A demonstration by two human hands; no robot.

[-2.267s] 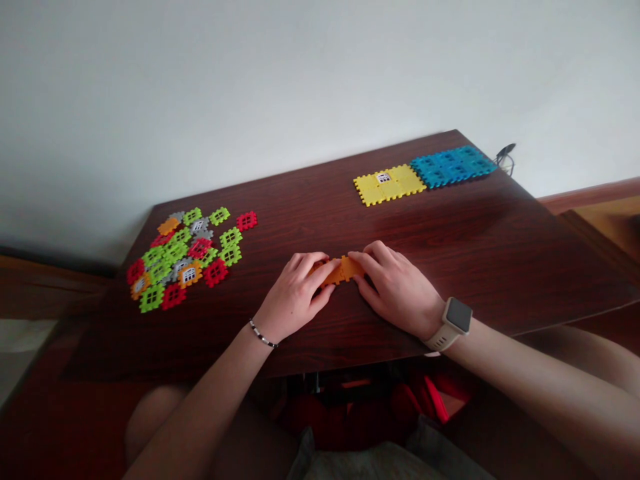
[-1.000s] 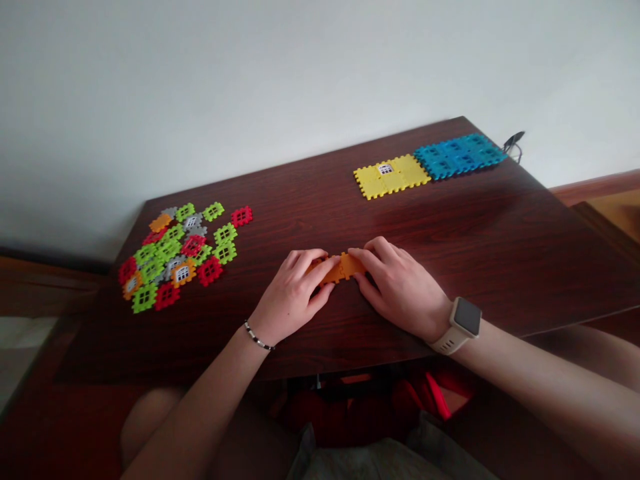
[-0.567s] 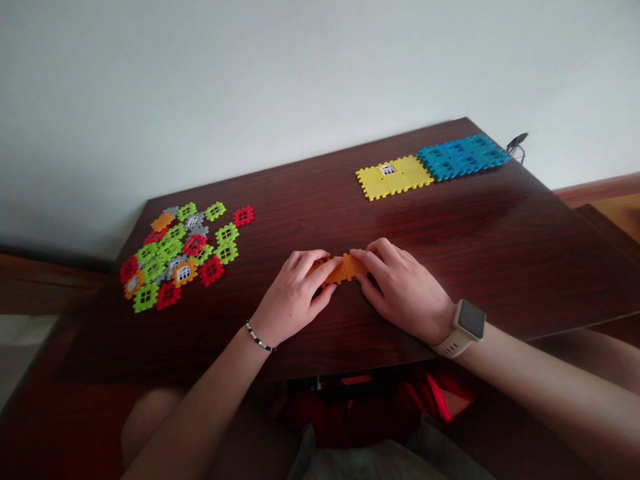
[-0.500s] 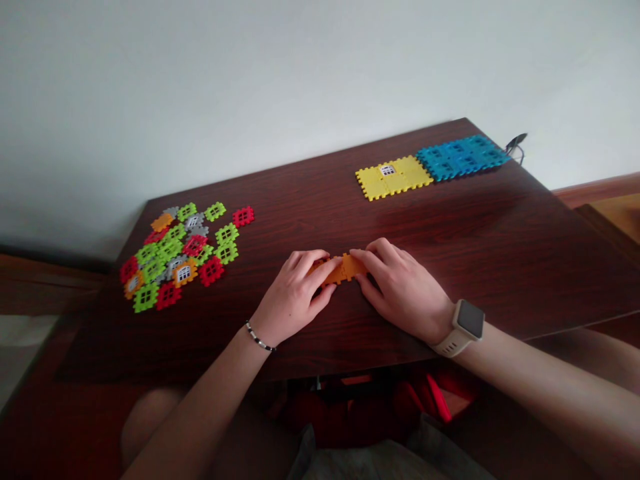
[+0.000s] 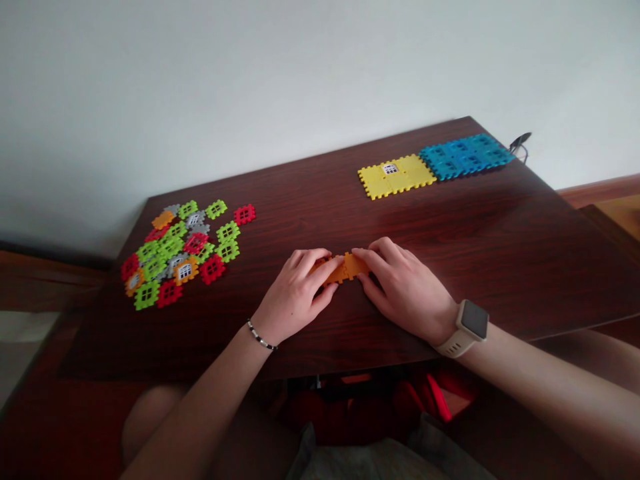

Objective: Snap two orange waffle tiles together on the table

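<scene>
Two orange interlocking tiles [image 5: 344,268] lie side by side near the middle of the dark wooden table [image 5: 310,193]. My left hand [image 5: 295,293] pinches the left tile between thumb and fingers. My right hand [image 5: 400,288], with a watch on its wrist, pinches the right tile the same way. The two tiles meet between my fingertips; my fingers hide most of each tile.
A heap of loose green, red, grey and orange tiles [image 5: 183,252] lies at the left. A joined yellow panel [image 5: 397,176] and a joined blue panel [image 5: 467,155] lie at the back right. A white wall rises behind the table.
Hands and orange tiles stay in the same place and grip. Only the camera view has shifted slightly.
</scene>
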